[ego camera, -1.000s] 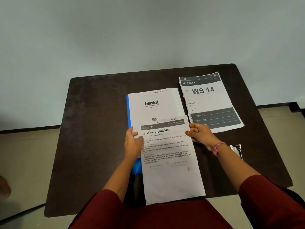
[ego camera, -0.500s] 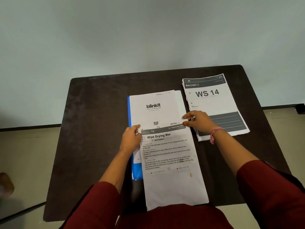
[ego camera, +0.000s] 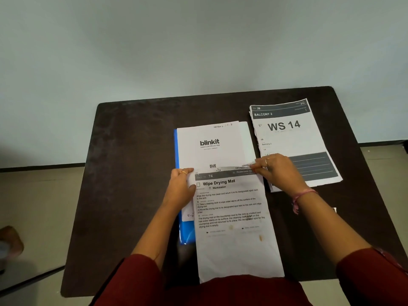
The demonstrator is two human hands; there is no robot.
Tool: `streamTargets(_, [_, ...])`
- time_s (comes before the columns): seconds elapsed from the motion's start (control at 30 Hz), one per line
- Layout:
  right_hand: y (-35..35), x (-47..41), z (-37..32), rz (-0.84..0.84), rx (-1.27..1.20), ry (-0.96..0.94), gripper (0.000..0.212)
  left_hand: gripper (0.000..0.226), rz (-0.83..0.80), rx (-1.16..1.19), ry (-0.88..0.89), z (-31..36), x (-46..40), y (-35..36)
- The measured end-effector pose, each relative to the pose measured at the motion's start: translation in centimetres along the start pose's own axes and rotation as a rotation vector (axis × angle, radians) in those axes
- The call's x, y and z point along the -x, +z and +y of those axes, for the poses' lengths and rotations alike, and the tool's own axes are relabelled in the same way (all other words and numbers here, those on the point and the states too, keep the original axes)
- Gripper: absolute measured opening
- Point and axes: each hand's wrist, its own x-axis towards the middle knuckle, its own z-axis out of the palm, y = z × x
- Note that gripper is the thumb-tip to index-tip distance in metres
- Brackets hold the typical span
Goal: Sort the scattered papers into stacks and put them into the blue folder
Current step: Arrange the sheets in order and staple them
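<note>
A "Wipe Drying Mat" sheet (ego camera: pixel 234 219) lies over the near part of a white "blinkit" stack (ego camera: pixel 209 146), which sits on the blue folder (ego camera: pixel 186 233); only the folder's left edge and near corner show. My left hand (ego camera: pixel 180 186) holds the sheet's top left corner. My right hand (ego camera: pixel 277 168) pinches its top right corner, where the top edge curls up slightly. The sheet's near end hangs over the table's front edge. A separate "WS 14" stack (ego camera: pixel 291 138) lies to the right.
The dark brown table (ego camera: pixel 136 168) stands against a pale wall. A small shiny object (ego camera: pixel 335 210) peeks out beside my right forearm. The floor shows on both sides, with a brown thing (ego camera: pixel 11 239) at the far left.
The "Wipe Drying Mat" sheet has slid a little farther onto the blinkit stack. My right hand moved from its right edge up to the top right corner and now lifts that edge.
</note>
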Motion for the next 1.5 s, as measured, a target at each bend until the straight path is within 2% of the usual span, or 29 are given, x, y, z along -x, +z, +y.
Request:
streamTargets(0.07, [-0.2,0.9,-0.1,-0.014,-0.073,0.015,0.015,0.07,0.001,0.019,0.035,-0.1,0.4,-0.1])
streamTargets(0.13, [-1.2,2.1,-0.9,-0.11,-0.361,0.079,0.017,0.078,0.011,0.038,0.108,-0.1,1.0,-0.3])
streamTargets(0.2, [-2.7,3.5,-1.3,-0.291,-0.686,0.14,0.019,0.077,-0.006,0.091,0.184,-0.3,1.9,-0.6])
streamTargets(0.3, [-4.3,4.5,-0.6,-0.525,-0.909,0.111,0.011,0.054,-0.053,0.18,0.311,-1.1,3.6,-1.0])
streamTargets(0.4, [-4.5,3.8,0.4,-0.582,-1.011,0.144,0.053,0.03,-0.07,0.18,0.389,-1.5,5.5,-1.0])
streamTargets(0.43, [-4.4,3.2,0.4,-0.527,-0.996,0.175,0.059,0.026,-0.062,0.182,0.407,-1.7,6.0,-0.9])
streamTargets(0.47, [-4.1,2.4,0.3,-0.442,-0.937,0.205,0.055,0.024,-0.046,0.19,0.43,-2.0,6.3,-0.7])
streamTargets(0.57, [-3.1,-0.6,0.1,-0.178,-0.545,0.274,0.024,0.026,0.008,0.212,0.475,-2.9,7.1,0.1])
streamTargets(0.63, [-2.0,-2.4,0.5,-0.205,-0.239,0.229,0.031,0.022,0.034,0.201,0.475,-3.3,7.3,0.3])
streamTargets(0.7, [-1.1,-3.5,0.7,-0.273,-0.094,0.204,0.038,0.018,0.047,0.184,0.499,-3.4,7.4,0.4])
streamTargets(0.8, [-0.5,-4.0,0.8,-0.269,-0.02,0.169,0.028,0.016,0.058,0.169,0.5,-3.5,7.6,0.4])
streamTargets(0.87, [-0.4,-3.8,0.6,-0.235,0.008,0.13,0.018,0.014,0.037,0.187,0.362,-3.6,7.8,0.4])
streamTargets(0.93, [-0.5,-3.3,0.3,-0.217,0.036,0.091,0.015,0.028,0.002,0.231,0.254,-3.6,8.1,0.5])
streamTargets(1.03, [-0.7,-2.3,0.2,-0.185,0.09,0.013,0.017,0.041,0.024,0.209,0.333,-3.7,8.2,0.5])
streamTargets(1.13, [-0.9,-1.1,0.3,-0.147,0.078,-0.038,0.015,0.046,0.093,0.112,0.464,-4.1,8.1,0.8])
streamTargets(1.23, [-2.0,0.6,-0.3,-0.217,-0.115,-0.023,0.011,0.038,0.102,0.19,0.451,-4.3,7.9,1.1])
streamTargets(1.3, [-3.5,1.9,-0.9,-0.395,-0.449,0.034,0.016,0.026,0.11,0.279,0.451,-4.4,7.8,1.2])
streamTargets(1.37, [-4.8,3.1,-1.1,-0.647,-0.745,0.082,0.024,0.021,0.12,0.317,0.478,-4.3,7.8,1.1])
streamTargets(1.43, [-5.4,3.5,-0.8,-0.841,-0.822,0.053,0.019,0.025,0.128,0.286,0.517,-4.5,7.7,1.0])
streamTargets(1.47, [-5.4,3.6,-0.6,-0.88,-0.819,0.04,0.01,0.027,0.124,0.269,0.53,-4.4,7.8,1.0])
streamTargets(1.5, [-5.2,3.3,-0.5,-0.875,-0.819,0.038,0.016,0.026,0.12,0.265,0.533,-4.4,7.9,1.0])
